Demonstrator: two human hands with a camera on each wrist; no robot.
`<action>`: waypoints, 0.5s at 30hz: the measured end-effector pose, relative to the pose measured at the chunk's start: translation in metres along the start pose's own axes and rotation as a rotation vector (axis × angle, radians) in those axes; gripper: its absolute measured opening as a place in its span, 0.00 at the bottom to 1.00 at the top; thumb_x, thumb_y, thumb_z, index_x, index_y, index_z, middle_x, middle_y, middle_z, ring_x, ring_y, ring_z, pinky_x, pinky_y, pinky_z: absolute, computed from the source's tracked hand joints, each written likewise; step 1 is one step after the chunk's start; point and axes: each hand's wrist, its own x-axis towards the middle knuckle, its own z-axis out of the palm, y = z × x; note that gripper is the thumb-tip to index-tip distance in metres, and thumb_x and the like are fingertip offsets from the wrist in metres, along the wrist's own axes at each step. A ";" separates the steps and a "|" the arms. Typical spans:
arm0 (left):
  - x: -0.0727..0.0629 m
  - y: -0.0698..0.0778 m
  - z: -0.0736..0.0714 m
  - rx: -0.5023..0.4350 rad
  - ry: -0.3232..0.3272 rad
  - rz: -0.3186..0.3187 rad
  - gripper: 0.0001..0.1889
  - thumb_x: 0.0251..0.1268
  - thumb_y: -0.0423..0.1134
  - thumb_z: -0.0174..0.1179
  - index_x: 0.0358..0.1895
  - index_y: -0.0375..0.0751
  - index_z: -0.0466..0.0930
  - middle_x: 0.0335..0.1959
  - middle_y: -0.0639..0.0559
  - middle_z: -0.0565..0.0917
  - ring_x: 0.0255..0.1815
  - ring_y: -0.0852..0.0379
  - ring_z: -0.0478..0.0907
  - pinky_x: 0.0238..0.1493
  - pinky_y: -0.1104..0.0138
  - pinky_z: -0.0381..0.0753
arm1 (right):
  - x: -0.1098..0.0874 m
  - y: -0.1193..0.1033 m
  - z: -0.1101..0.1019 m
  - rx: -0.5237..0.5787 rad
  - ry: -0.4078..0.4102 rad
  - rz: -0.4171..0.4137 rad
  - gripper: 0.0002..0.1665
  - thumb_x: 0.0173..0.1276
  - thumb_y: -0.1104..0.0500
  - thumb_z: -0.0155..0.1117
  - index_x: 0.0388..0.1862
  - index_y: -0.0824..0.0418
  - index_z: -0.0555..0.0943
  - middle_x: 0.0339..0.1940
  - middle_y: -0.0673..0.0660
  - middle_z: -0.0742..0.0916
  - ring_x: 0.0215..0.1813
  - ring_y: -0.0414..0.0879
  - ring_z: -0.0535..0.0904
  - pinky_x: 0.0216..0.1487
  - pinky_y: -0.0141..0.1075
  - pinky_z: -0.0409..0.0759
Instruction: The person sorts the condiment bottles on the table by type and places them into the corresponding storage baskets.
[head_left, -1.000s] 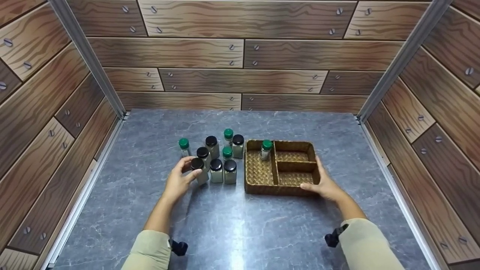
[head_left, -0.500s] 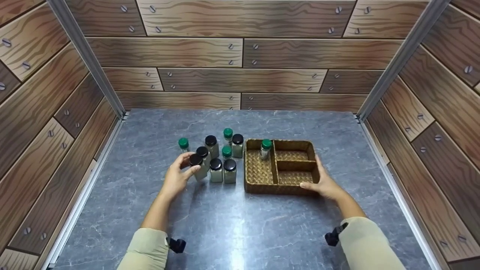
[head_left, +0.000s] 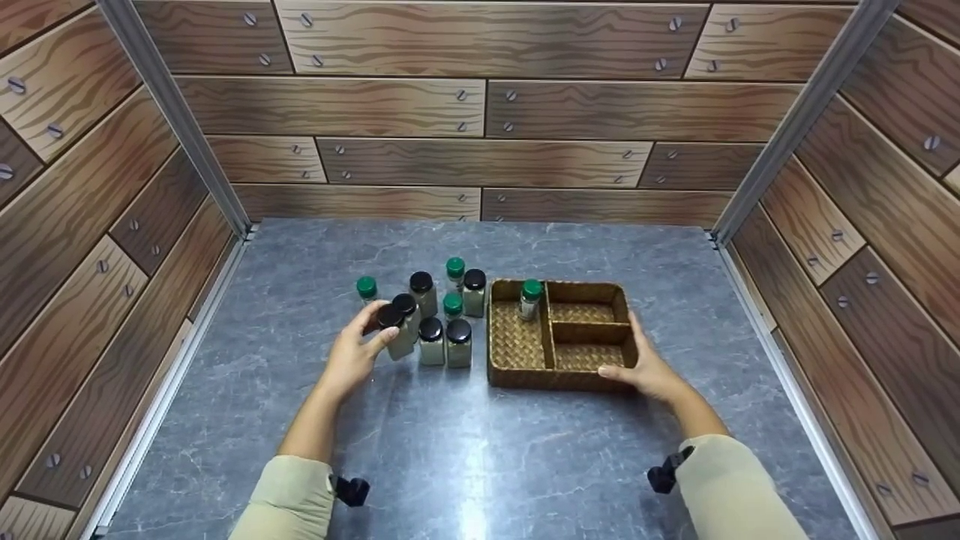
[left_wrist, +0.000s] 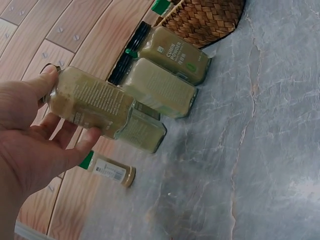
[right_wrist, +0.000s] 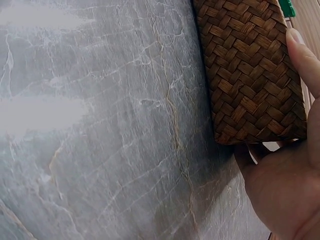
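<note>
My left hand (head_left: 352,352) grips a square spice jar (head_left: 400,343) with a black lid. In the left wrist view, this jar (left_wrist: 90,100) is tilted between thumb and fingers, its powder showing through the clear side. Beside it stand more black-lidded jars (head_left: 431,345), one labelled cumin powder (left_wrist: 175,55). My right hand (head_left: 651,367) holds the near right corner of a woven divided basket (head_left: 555,379), thumb on the rim and fingers along the outer wall. A green-capped bottle (head_left: 530,300) stands in the basket's long left compartment.
Behind my left hand is a green-capped bottle (head_left: 367,289). Other green-capped bottles (head_left: 453,305) stand among the black-lidded jars left of the basket. Wood-patterned walls (head_left: 480,109) enclose the grey marbled table (head_left: 525,465) at the back and sides.
The jar in my left hand has shifted slightly up and to the left in the head view. My right hand and the basket stay in place.
</note>
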 end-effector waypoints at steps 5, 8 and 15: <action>0.001 0.005 -0.003 0.005 -0.015 -0.003 0.25 0.77 0.38 0.66 0.73 0.43 0.77 0.66 0.37 0.86 0.75 0.36 0.78 0.81 0.36 0.69 | 0.000 0.002 0.001 -0.002 -0.002 -0.012 0.82 0.63 0.54 0.84 0.91 0.55 0.28 0.91 0.73 0.39 0.90 0.77 0.34 0.87 0.73 0.35; 0.002 0.009 -0.005 0.002 -0.024 -0.005 0.24 0.78 0.39 0.66 0.73 0.45 0.76 0.66 0.38 0.86 0.76 0.36 0.77 0.81 0.36 0.68 | 0.001 0.003 0.001 -0.002 0.001 -0.029 0.82 0.63 0.54 0.84 0.91 0.56 0.28 0.91 0.73 0.39 0.90 0.77 0.34 0.87 0.73 0.35; 0.002 0.021 -0.007 0.015 -0.026 -0.015 0.25 0.79 0.41 0.65 0.75 0.46 0.75 0.67 0.39 0.85 0.77 0.36 0.76 0.81 0.36 0.70 | 0.001 0.003 0.002 0.021 0.005 -0.036 0.82 0.63 0.57 0.84 0.92 0.54 0.28 0.91 0.75 0.41 0.90 0.76 0.36 0.88 0.72 0.36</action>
